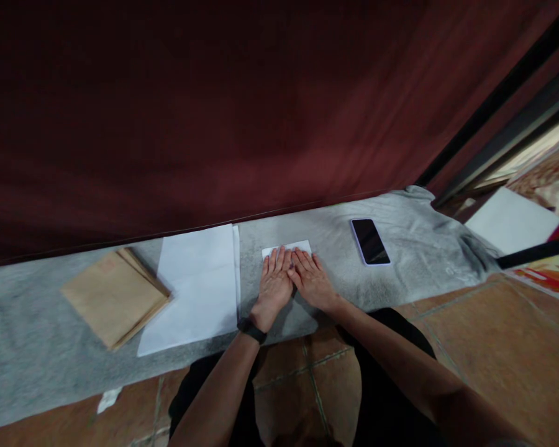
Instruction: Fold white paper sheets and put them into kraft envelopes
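Note:
A small piece of white paper, likely folded, lies on the grey cloth in front of me. My left hand rests flat on its left part, fingers stretched forward. Beside it, my right hand presses flat on the right part, its thumb side touching the left hand. Most of the paper is hidden under both palms, and only its far edge shows. To the left lies a stack of large white paper sheets. A pile of brown envelopes overlaps that stack's left side.
A phone with a lilac edge lies right of my hands on the grey cloth. A dark red wall or curtain rises behind. A white scrap is on the tiled floor. A white box-like panel stands far right.

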Demonstrator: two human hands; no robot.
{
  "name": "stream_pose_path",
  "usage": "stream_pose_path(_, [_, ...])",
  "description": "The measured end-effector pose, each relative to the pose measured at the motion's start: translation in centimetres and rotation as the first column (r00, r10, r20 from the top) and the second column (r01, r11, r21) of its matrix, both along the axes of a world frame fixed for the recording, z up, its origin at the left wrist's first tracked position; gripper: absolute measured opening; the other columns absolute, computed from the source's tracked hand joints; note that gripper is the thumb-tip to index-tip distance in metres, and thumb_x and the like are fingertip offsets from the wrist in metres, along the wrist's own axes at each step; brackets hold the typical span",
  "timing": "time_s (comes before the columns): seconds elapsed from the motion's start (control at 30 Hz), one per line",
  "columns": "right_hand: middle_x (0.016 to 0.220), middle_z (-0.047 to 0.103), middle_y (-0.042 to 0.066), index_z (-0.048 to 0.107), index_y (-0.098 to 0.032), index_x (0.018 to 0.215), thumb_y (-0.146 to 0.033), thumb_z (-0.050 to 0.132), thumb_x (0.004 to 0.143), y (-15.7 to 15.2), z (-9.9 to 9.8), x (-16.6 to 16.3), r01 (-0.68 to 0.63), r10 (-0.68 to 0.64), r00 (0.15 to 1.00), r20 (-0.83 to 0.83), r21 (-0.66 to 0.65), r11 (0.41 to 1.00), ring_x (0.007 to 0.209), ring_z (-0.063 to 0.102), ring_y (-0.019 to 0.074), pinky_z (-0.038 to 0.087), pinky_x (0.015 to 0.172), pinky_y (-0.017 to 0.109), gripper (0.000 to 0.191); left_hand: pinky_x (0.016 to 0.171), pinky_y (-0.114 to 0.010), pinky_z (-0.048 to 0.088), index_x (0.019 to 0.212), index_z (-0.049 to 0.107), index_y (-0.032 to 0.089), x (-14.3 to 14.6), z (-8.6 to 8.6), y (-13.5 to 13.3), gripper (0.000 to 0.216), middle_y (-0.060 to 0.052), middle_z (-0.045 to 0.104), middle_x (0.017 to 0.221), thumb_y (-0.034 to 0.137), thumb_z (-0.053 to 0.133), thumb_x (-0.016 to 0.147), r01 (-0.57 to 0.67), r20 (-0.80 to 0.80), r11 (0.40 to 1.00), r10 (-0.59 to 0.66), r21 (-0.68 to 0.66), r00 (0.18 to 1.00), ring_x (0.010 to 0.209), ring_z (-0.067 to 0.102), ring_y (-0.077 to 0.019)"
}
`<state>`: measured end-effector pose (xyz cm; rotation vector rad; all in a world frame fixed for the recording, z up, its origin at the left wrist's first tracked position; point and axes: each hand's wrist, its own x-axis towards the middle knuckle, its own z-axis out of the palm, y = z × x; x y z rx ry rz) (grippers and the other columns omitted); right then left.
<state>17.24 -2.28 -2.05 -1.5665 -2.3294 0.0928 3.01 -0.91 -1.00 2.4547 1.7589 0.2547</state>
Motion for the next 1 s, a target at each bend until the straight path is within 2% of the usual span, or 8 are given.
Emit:
stream_pose_path(0.2, [0.162, 0.036, 0.016, 0.034, -0.01, 0.158, -0.042, 0.034, 0.108, -0.2, -0.7, 1.1, 0.035, -0.037, 0.999, 0.022, 0.057, 0.998, 0.152, 0.033, 0.028, 0.024, 0.124, 0.051, 0.059, 0.127, -0.049, 0.02, 0.159, 0.031, 0.011, -0.3, -0.9, -0.2, 0.06, -0.015, 0.023, 0.169, 0.031, 0.034, 0.103, -0.05, -0.002, 0.998, 0.05, 0.028, 0.999, 0.157, 0.018, -0.0279])
stream_pose_path(0.4, [0.163, 0.036, 0.016, 0.03, -0.01, 0.16, -0.039, 0.033, 0.108, -0.1, -0.7, 2.2, 0.081, -0.082, 0.996, 0.023, 0.053, 0.995, 0.151, 0.033, 0.0294, 0.022, 0.124, 0.052, 0.059, 0.125, -0.051, 0.024, 0.158, 0.031, 0.005, -1.2, -1.2, -0.3, 0.062, -0.02, 0.025, 0.167, 0.036, 0.033, 0.104, -0.135, 0.004, 0.989, 0.135, 0.054, 0.991, 0.157, 0.019, -0.0303])
stream_pose_path(0.57, [0.161, 0.038, 0.015, 0.029, -0.011, 0.161, -0.032, 0.03, 0.108, 0.0, -0.8, 2.6, 0.123, -0.124, 0.992, 0.021, 0.031, 0.992, 0.15, 0.035, 0.0296, 0.023, 0.123, 0.054, 0.057, 0.125, -0.05, 0.025, 0.158, 0.029, 0.003, -2.0, -1.4, -0.8, 0.064, -0.021, 0.026, 0.166, 0.036, 0.035, 0.104, -0.168, 0.01, 0.984, 0.168, 0.06, 0.986, 0.156, 0.021, -0.0302])
stream_pose_path(0.8, [0.161, 0.038, 0.015, 0.034, -0.01, 0.159, -0.033, 0.03, 0.107, 0.1, -0.8, 2.7, 0.134, -0.135, 0.99, 0.028, 0.025, 0.991, 0.149, 0.036, 0.0307, 0.023, 0.123, 0.052, 0.057, 0.126, -0.05, 0.024, 0.156, 0.032, 0.0, -2.7, -0.8, -1.7, 0.061, -0.022, 0.03, 0.164, 0.032, 0.032, 0.103, -0.208, -0.007, 0.976, 0.208, 0.067, 0.978, 0.155, 0.025, -0.0307])
stream_pose_path(0.87, [0.161, 0.038, 0.015, 0.035, -0.009, 0.158, -0.033, 0.03, 0.107, 0.1, -0.9, 2.7, 0.132, -0.133, 0.991, 0.028, 0.032, 0.991, 0.149, 0.038, 0.031, 0.023, 0.123, 0.051, 0.057, 0.126, -0.05, 0.022, 0.156, 0.032, 0.001, -2.4, -0.5, -2.3, 0.061, -0.021, 0.028, 0.165, 0.032, 0.031, 0.104, -0.176, -0.007, 0.98, 0.177, 0.088, 0.984, 0.155, 0.023, -0.0302])
stream_pose_path(1.0, [0.16, 0.04, 0.016, 0.037, -0.007, 0.157, -0.033, 0.03, 0.107, 0.1, -0.9, 2.8, 0.123, -0.124, 0.992, 0.024, 0.046, 0.991, 0.148, 0.038, 0.0306, 0.023, 0.122, 0.051, 0.056, 0.127, -0.047, 0.023, 0.159, 0.031, 0.011, -1.4, -0.2, -4.0, 0.059, -0.013, 0.029, 0.167, 0.037, 0.032, 0.106, 0.046, -0.023, 0.994, -0.044, 0.094, 0.999, 0.156, 0.02, -0.025])
